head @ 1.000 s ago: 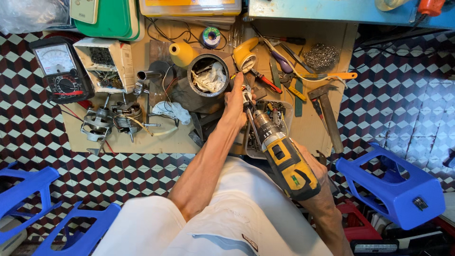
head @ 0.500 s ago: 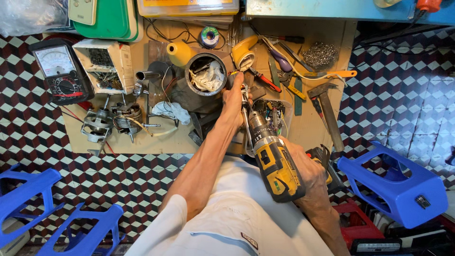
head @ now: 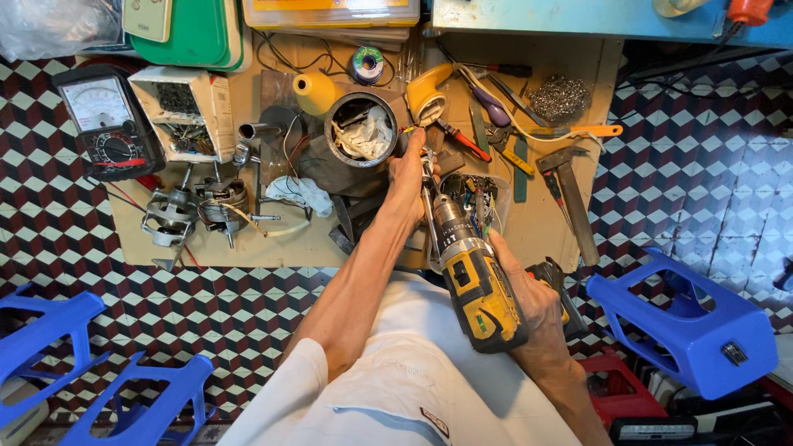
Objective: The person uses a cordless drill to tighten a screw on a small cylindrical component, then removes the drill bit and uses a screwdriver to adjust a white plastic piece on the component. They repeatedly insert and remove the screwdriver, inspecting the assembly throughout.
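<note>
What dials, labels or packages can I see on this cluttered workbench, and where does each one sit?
Analog multimeter: far left edge of the bench, black case, white needle dial, round selector.
Drill: in the right hand, yellow and black, with a small dark label on its body.
Flat plastic box: top centre, clear with a yellow-orange panel.
Plastic bag: top left corner, clear and crumpled.

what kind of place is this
Likely a small electrical repair workshop: a low wooden board on a tiled floor holds an analogue multimeter, motor parts and a hammer, while the right hand holds a yellow cordless drill.
</note>
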